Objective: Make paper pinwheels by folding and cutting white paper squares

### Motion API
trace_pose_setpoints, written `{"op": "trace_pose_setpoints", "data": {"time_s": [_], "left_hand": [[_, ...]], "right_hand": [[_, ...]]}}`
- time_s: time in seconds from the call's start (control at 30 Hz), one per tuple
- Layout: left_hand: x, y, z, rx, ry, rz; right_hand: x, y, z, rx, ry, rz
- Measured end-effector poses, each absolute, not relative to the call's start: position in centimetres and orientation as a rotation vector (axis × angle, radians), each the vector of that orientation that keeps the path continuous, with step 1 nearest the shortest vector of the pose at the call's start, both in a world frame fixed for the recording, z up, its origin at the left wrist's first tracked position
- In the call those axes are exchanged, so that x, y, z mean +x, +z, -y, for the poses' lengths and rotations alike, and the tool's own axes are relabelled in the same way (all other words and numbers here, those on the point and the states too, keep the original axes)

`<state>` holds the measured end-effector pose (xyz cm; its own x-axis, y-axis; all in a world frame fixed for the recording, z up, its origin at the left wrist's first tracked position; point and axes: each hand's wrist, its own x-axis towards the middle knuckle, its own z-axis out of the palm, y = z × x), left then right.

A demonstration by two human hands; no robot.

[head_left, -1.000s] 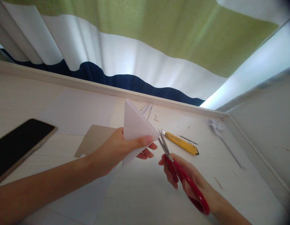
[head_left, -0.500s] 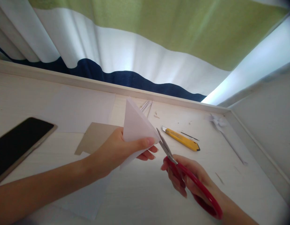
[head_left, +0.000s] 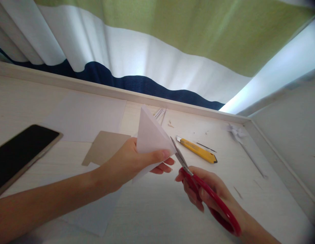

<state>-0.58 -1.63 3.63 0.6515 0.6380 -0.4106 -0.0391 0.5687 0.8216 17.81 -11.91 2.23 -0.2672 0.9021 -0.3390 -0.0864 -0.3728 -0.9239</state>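
My left hand (head_left: pixel 147 159) pinches a folded white sheet of paper (head_left: pixel 152 135), thumb on top and fingers beneath. The paper forms a triangle, one corner pointing up and another toward the right. In my right hand (head_left: pixel 205 189) are red-handled scissors (head_left: pixel 218 203), with the fingers through the loops. Their metal blades lie at the paper's right-hand corner, close to my left thumb tip, and look nearly closed. Whether paper lies between the blades I cannot tell. Just beyond the scissors, a yellow utility knife (head_left: pixel 198 150) rests on the table with its blade tip showing.
A phone (head_left: pixel 22 152) lies at the left. White paper (head_left: pixel 91 115), a grey-brown card (head_left: pixel 103 145) and another sheet (head_left: pixel 96 213) are around my left arm. A paper pinwheel-like piece on a stick (head_left: pixel 249 156) lies right. The table's raised edge (head_left: pixel 116 93) runs below a curtain (head_left: pixel 172 64).
My left hand and the folded paper have shifted slightly right. The scissor blades have closed somewhat at the paper's corner.
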Motion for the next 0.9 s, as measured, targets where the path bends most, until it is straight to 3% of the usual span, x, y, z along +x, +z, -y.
{"op": "trace_pose_setpoints", "data": {"time_s": [0.9], "left_hand": [[-0.67, 3.75, 1.59, 0.904, 0.426, -0.768]], "right_hand": [[18.17, 1.91, 12.09, -1.228, 1.688, 1.150]]}}
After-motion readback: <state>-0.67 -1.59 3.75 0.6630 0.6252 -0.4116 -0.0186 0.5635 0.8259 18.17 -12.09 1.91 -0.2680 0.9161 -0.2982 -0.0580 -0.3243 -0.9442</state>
